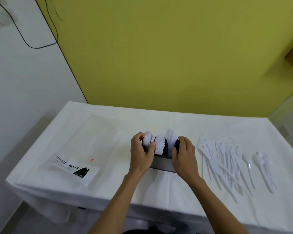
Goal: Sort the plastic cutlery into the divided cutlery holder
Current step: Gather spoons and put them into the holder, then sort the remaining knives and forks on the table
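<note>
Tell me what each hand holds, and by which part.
Both hands hold the cutlery holder: the left hand grips its left end, the right hand its right end.

A clear bag (71, 149) printed LEISURE WEAR lies on the white-clothed counter (125, 119); a black cable (33, 47) hangs on the white wall (15, 81)

- A single wide-angle view, worn on the person's head, looks forward and steeply down over the bench (159, 122).
- It sits close: both forearms enter from the bottom edge, and the left hand (141, 153) and right hand (184, 156) meet near the frame's centre.
- The yellow wall (159, 56) behind fills the upper half.
</note>
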### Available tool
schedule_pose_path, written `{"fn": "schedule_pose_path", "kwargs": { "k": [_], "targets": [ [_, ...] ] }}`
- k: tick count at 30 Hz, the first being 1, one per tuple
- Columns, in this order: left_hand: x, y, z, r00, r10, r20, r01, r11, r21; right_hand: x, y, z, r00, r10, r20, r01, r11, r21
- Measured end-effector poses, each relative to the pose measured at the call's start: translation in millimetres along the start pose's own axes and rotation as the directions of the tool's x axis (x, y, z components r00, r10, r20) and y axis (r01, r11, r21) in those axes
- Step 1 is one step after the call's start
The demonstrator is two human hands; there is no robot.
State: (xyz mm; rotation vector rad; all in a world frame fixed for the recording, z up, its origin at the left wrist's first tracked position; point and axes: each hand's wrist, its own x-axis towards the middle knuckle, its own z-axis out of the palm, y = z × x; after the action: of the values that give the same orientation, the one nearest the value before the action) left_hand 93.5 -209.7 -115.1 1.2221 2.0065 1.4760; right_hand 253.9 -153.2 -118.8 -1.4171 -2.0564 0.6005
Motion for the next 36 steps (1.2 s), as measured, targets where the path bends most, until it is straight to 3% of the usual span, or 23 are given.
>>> {"fn": "schedule_pose_path", "kwargs": {
  "k": [3, 8, 11, 14, 19, 24, 28, 32, 36],
  "targets": [
    [4, 25, -2, 0.998, 0.018, -0.065, -0.02, 1.0, -0.024, 1, 2, 2, 0.999, 0.021, 0.036, -0.022, 0.999, 0.034],
    [14, 70, 18, 0.948, 0.28, -0.15, -0.264, 0.957, 0.12, 8, 13, -12, 0.991, -0.019, 0.134, -0.009, 0.979, 0.202],
    [6, 95, 53, 0.937, 0.344, -0.065, -0.337, 0.936, 0.102, 9, 29, -23, 0.985, 0.061, 0.161, -0.092, 0.978, 0.187],
    [-17, 108, 97, 0.924, 0.367, 0.11, -0.372, 0.928, 0.024, 1, 60, -34, 0.985, 0.117, 0.128, -0.135, 0.981, 0.142],
    [-46, 103, 150, 0.883, 0.223, 0.413, -0.239, 0.971, -0.012, -23, 121, -67, 0.947, 0.321, 0.031, -0.323, 0.944, 0.067],
    [-61, 80, 185, 0.77, 0.054, 0.635, -0.141, 0.986, 0.087, -41, 173, -101, 0.815, 0.565, -0.128, -0.576, 0.814, -0.074],
    [-68, 80, 209, 0.711, -0.054, 0.702, -0.059, 0.989, 0.136, -40, 197, -119, 0.81, 0.583, -0.067, -0.57, 0.753, -0.33],
    [-63, 82, 232, 0.715, -0.085, 0.694, -0.033, 0.987, 0.155, -30, 213, -127, 0.815, 0.572, 0.088, -0.55, 0.813, -0.19],
    [-68, 82, 256, 0.661, -0.068, 0.747, -0.096, 0.98, 0.175, -23, 226, -140, 0.791, 0.607, -0.073, -0.612, 0.784, -0.105]
  ]
}}
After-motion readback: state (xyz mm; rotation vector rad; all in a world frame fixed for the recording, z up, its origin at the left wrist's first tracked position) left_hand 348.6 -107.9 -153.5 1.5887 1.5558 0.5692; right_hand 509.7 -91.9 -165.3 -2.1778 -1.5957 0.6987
